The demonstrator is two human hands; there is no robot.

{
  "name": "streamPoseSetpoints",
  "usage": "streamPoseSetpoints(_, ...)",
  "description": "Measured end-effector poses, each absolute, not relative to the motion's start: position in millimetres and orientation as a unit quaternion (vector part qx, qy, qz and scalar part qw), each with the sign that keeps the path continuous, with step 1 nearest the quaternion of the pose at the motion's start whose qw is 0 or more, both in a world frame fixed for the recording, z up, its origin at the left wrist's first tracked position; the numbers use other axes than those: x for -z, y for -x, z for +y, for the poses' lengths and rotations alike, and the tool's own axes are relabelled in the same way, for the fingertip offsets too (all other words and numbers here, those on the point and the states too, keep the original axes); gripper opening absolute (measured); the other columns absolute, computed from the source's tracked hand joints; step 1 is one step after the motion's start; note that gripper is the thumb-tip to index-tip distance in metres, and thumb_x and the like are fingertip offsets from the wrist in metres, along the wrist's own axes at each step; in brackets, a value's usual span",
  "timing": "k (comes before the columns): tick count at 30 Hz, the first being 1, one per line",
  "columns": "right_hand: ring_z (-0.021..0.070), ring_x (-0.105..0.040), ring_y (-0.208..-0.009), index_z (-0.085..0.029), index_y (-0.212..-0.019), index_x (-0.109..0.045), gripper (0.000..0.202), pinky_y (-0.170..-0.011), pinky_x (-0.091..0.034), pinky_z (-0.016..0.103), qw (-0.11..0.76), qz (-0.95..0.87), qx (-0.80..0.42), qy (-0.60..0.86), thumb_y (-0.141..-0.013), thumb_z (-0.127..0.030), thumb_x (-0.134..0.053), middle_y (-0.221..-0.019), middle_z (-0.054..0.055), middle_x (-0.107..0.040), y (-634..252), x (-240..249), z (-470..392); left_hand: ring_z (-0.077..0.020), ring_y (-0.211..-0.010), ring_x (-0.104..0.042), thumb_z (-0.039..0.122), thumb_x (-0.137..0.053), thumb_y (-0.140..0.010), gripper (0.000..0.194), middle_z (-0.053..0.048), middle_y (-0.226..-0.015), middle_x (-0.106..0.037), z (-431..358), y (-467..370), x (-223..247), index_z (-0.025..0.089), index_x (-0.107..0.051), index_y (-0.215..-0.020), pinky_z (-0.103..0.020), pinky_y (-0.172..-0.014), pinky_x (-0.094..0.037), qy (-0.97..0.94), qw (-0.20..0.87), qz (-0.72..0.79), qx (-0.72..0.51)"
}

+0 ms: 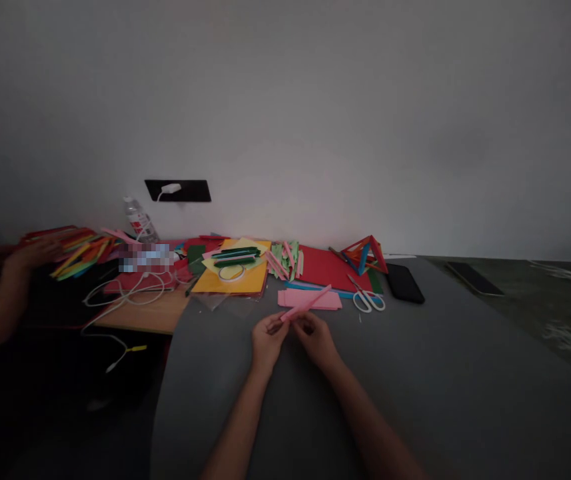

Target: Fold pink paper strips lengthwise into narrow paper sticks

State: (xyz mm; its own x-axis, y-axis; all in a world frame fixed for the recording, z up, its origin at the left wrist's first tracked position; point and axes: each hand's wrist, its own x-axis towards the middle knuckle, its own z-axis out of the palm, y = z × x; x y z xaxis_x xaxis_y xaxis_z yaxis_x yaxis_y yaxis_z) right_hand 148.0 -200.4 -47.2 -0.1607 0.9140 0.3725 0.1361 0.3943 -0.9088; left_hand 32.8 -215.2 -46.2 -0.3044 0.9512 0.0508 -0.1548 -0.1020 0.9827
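A narrow pink paper strip (310, 302) slants up to the right from my fingers, just above the grey table (245, 400). My left hand (268, 339) pinches its lower left end. Close beside it, my right hand (316, 339) has its fingers closed on the same strip from the right; its fingertips are partly hidden. Right behind the strip lies a stack of pink paper pieces (322, 300). White-handled scissors (368, 300) rest with open blades to the right of that stack.
Yellow paper (210, 281) carries green strips (235, 255) and a tape roll (232, 273). Behind are red paper (325, 267), a paper-strip frame (365, 257) and a black phone (405, 283). At left are a bottle (140, 220), white cable (130, 300) and another person's hand (38, 253).
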Motion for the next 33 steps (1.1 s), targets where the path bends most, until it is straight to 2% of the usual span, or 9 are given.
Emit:
streamPoseSetpoints(5,0.0116,-0.048,-0.047,-0.016,-0.083,-0.062,0.023,-0.045,-0.036,0.021,0.5,-0.677,-0.326,0.43,-0.074,-0.033,-0.05,-0.055,-0.001,-0.056,-148.5,49.9,-201.3,-0.0198,-0.075,-0.063,0.024,-0.067,-0.058,0.027,-0.009,-0.08,-0.069,-215.9,-32.1,44.4,0.012,-0.066,-0.082,-0.028,-0.07,-0.049,-0.396,0.455,0.496,-0.625)
streamPoseSetpoints(10,0.0176,-0.06,-0.068,-0.022,-0.091,-0.062,0.023,-0.061,-0.043,0.026,0.456,-0.734,-0.244,0.44,-0.079,-0.028,-0.044,-0.076,0.003,-0.066,-152.0,44.8,-205.4,-0.0182,-0.075,-0.063,0.03,-0.063,-0.063,0.028,-0.009,-0.083,-0.068,-217.6,-31.2,43.0,0.012,-0.065,-0.084,-0.024,-0.063,-0.051,-0.371,0.48,0.496,-0.622)
streamPoseSetpoints(19,0.0182,-0.062,-0.075,-0.027,-0.094,-0.062,0.025,-0.066,-0.044,0.027,0.41,-0.774,-0.192,0.443,-0.078,-0.02,-0.043,-0.087,0.002,-0.067,-154.8,43.4,-207.0,-0.018,-0.069,-0.064,0.034,-0.067,-0.058,0.033,-0.009,-0.076,-0.068,-217.3,-32.4,39.4,0.01,-0.066,-0.08,-0.023,-0.057,-0.051,-0.338,0.479,0.511,-0.628)
streamPoseSetpoints(22,0.0175,-0.06,-0.073,-0.025,-0.091,-0.062,0.022,-0.066,-0.043,0.027,0.428,-0.764,-0.213,0.433,-0.078,-0.022,-0.044,-0.083,0.003,-0.066,-153.3,43.9,-207.6,-0.0176,-0.068,-0.064,0.032,-0.068,-0.057,0.032,-0.009,-0.074,-0.068,-217.2,-32.5,38.8,0.01,-0.065,-0.079,-0.022,-0.056,-0.051,-0.333,0.484,0.51,-0.628)
streamPoseSetpoints(25,0.013,-0.054,-0.058,-0.021,-0.09,-0.057,0.018,-0.055,-0.042,0.024,0.518,-0.686,-0.264,0.438,-0.074,-0.028,-0.051,-0.071,0.002,-0.061,-151.0,43.9,-205.7,-0.0179,-0.068,-0.064,0.032,-0.068,-0.057,0.031,-0.009,-0.075,-0.068,-217.9,-30.7,37.3,0.01,-0.065,-0.079,-0.023,-0.056,-0.051,-0.332,0.49,0.505,-0.628)
streamPoseSetpoints(29,0.0079,-0.043,-0.047,-0.019,-0.086,-0.049,0.03,-0.044,-0.036,0.018,0.621,-0.553,-0.361,0.421,-0.064,-0.033,-0.062,-0.06,-0.005,-0.05,-150.2,44.7,-197.9,-0.0179,-0.068,-0.064,0.033,-0.067,-0.058,0.03,-0.01,-0.074,-0.068,-218.3,-27.6,35.2,0.01,-0.065,-0.078,-0.022,-0.055,-0.05,-0.322,0.523,0.494,-0.615)
streamPoseSetpoints(33,0.0085,-0.046,-0.046,-0.016,-0.075,-0.056,0.024,-0.041,-0.036,0.019,0.573,-0.553,-0.455,0.398,-0.064,-0.037,-0.06,-0.06,-0.002,-0.055,-150.7,46.6,-193.8,-0.0177,-0.069,-0.064,0.032,-0.067,-0.059,0.027,-0.01,-0.072,-0.068,-217.8,-25.9,34.1,0.011,-0.065,-0.077,-0.02,-0.054,-0.049,-0.324,0.548,0.485,-0.6)
